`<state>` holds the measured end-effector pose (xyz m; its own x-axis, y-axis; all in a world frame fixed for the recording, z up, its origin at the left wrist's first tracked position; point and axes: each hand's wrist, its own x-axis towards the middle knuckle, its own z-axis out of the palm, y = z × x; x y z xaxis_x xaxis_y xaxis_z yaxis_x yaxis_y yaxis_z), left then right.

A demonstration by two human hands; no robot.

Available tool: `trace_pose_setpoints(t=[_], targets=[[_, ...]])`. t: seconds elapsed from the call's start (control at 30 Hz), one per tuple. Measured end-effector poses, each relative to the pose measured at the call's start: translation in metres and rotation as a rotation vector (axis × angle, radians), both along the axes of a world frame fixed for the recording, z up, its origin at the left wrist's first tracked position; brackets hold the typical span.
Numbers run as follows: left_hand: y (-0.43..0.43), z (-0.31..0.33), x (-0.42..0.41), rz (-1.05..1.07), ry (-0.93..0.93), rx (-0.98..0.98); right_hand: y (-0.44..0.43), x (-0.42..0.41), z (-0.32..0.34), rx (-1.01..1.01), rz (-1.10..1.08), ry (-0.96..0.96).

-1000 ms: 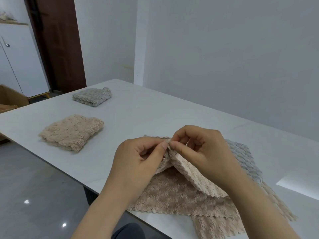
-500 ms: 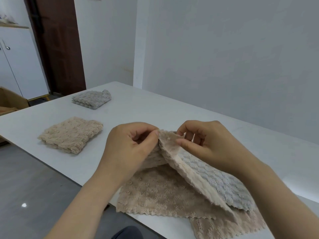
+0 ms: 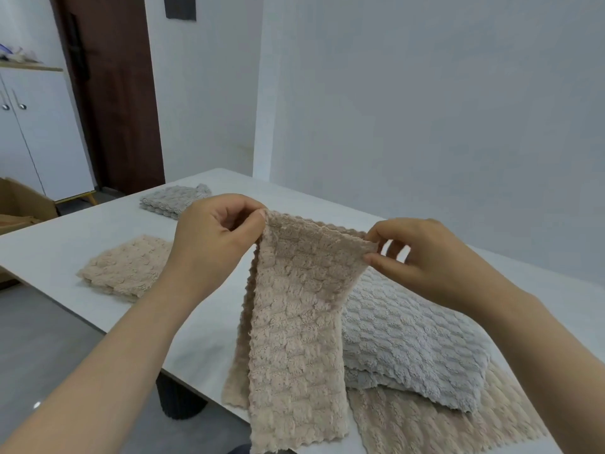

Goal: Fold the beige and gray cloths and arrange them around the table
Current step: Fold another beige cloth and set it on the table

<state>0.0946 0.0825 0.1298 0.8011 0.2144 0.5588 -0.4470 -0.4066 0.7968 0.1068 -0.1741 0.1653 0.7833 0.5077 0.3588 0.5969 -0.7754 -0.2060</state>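
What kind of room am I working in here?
Probably a plain room in a home or small office: a long white table against bare pale walls, a dark wooden door in the far corner, and a white cabinet with metal handles beside it.

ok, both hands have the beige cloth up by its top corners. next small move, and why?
Probably lower it flat onto the bare white table in front. The textured beige cloth hangs doubled from the left hand and right hand, its lower edge past the table edge, so it needs a flat surface for another fold to match the folded beige square.
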Motion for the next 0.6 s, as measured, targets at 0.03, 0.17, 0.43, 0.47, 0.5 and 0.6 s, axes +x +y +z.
trace_pose_setpoints(t=[0.03,0.17,0.43,0.47,0.5,0.6], targets=[[0.000,0.002,0.001,0.003,-0.005,0.005,0.001,0.000,0.003,0.019,0.001,-0.018],[0.000,0.009,0.003,0.009,-0.033,-0.025,0.005,-0.002,0.015,0.241,0.019,-0.008],[-0.001,0.030,0.001,0.019,-0.123,-0.103,0.020,-0.014,0.047,0.544,0.070,0.067],[-0.002,0.034,-0.001,0.029,-0.139,-0.104,0.021,-0.016,0.050,0.572,0.078,0.075],[-0.002,0.036,-0.003,0.041,-0.154,-0.102,0.021,-0.018,0.053,0.597,0.087,0.085],[-0.003,0.043,-0.012,0.061,-0.199,-0.095,0.022,-0.026,0.058,0.640,0.105,0.117]])
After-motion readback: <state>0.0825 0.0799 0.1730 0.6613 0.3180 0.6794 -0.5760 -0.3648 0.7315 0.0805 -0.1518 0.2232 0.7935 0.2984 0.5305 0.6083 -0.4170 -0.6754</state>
